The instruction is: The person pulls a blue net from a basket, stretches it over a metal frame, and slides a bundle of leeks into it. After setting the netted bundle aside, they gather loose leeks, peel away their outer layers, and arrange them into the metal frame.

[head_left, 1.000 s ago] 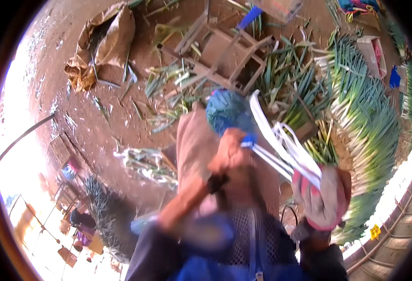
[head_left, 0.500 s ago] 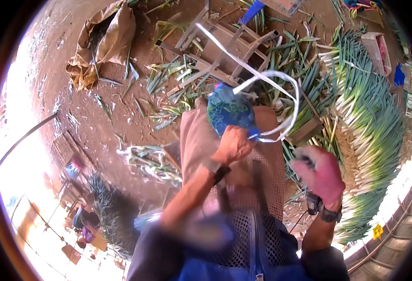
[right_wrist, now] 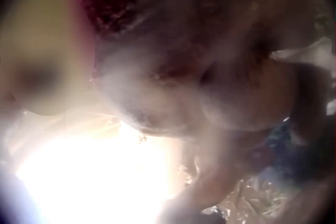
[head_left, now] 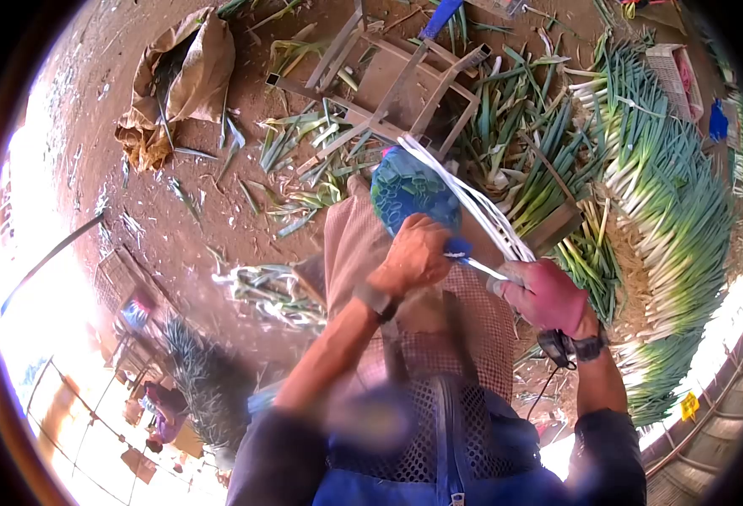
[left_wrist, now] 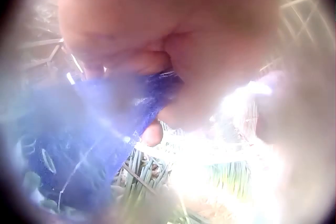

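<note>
On the person's lap lies a bundle in a blue plastic bag (head_left: 413,187), with cut green stalk ends showing through the film. The bare left hand (head_left: 418,250) grips the gathered neck of the bag; in the left wrist view the blue film (left_wrist: 113,111) comes out from under its curled fingers. Several strands of white tie string (head_left: 472,198) run from above the bag to the right hand (head_left: 550,295), which wears a pinkish glove and pinches them. A short length of string also spans from the bag's neck to that hand. Glare and blur fill much of the right wrist view.
Past the knees stands a small wooden frame (head_left: 388,93) among scattered leaves. A long row of green onions (head_left: 658,202) curves along the right. Trimmings (head_left: 270,291) lie left of the lap, and a brown sack (head_left: 190,76) sits on the ground at upper left.
The right hand first held the string at lower right, then was off it as the string looped loose. Now it pinches the string nearer the left hand, which keeps its grip.
</note>
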The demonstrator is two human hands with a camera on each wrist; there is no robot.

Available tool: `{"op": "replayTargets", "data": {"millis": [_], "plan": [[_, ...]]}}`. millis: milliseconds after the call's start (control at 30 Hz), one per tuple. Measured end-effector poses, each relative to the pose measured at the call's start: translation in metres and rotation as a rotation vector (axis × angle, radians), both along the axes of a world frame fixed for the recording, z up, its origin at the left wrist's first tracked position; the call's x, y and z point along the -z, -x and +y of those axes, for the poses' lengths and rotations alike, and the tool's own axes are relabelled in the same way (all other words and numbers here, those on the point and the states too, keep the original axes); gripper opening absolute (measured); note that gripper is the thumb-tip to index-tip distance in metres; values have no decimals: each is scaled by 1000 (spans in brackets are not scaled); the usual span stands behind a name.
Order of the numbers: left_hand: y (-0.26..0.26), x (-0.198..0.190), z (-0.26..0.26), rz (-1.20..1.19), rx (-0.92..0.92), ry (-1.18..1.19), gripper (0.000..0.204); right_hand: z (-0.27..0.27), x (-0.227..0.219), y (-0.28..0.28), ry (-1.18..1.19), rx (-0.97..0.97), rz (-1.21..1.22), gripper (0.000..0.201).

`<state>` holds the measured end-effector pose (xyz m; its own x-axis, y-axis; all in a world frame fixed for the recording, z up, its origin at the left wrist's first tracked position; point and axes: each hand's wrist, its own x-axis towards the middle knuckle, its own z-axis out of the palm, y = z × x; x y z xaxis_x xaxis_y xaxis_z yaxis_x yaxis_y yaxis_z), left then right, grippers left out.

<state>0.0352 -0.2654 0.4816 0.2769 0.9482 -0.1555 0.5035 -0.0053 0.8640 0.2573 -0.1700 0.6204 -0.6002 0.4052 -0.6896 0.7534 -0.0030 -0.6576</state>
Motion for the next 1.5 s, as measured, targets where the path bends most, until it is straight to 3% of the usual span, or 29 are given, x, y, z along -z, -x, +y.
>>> {"op": "replayTargets", "data": {"millis": [67,133,167,233,267,300,367,400,467,500,567,600,667,700,767,800,867,1033,1067,1100,1233,1367,1467,1500], "plan": [[-1,-13,4,7,41,3,26,-4,-23,6,-18,-20,27,16],[-7,-32,4,10,-176,-183,28,-5,-46,17,-53,-22,114,21],[-9,-35,-8,13,-167,-177,28,-7,-56,20,-47,-13,117,21],[-7,-44,-29,258,-250,124,27,-8,-72,22,-138,8,187,20],[-11,-52,-34,311,-118,570,26,-9,-75,20,-180,-42,198,20],[-20,-53,-38,314,-109,572,26,-9,-78,20,-178,-33,198,20],[-53,-48,-41,259,526,621,30,-8,-84,24,-196,-106,214,21],[-72,-42,-38,264,534,618,30,-9,-83,24,-219,-109,231,20],[-101,-32,-26,223,371,-27,31,-14,-81,23,-263,-96,244,20],[-104,-29,-17,228,382,-27,31,-16,-81,22,-305,-91,258,20],[-106,-32,10,717,212,-424,33,-18,-81,21,-310,-88,247,18],[-105,-23,8,723,224,-430,33,-20,-78,19,-325,-70,283,16],[-101,9,-4,1446,287,-341,45,-26,-68,17,-336,31,372,17],[-101,21,-5,1455,296,-346,45,-29,-65,20,-337,41,380,17],[-101,46,0,1573,364,182,52,-30,-59,24,-357,107,433,17],[-100,57,4,1580,377,173,52,-25,-58,22,-324,117,440,16],[-93,64,15,1577,250,411,57,-23,-49,18,-358,137,470,16],[-84,13,38,1550,460,402,58,-24,-36,13,-464,201,605,16],[-83,10,39,1532,458,395,59,-24,-36,14,-385,123,565,16],[-81,7,42,1513,456,386,60,-22,-35,17,-309,45,523,18],[-65,33,30,1437,374,284,50,-5,-32,31,-249,138,521,12],[-43,45,28,1130,200,47,41,41,24,48,-383,231,343,13],[-36,45,22,1012,169,-13,37,76,95,51,-530,465,160,19],[-35,42,21,1165,456,128,22,81,128,49,-518,491,70,21]]}}
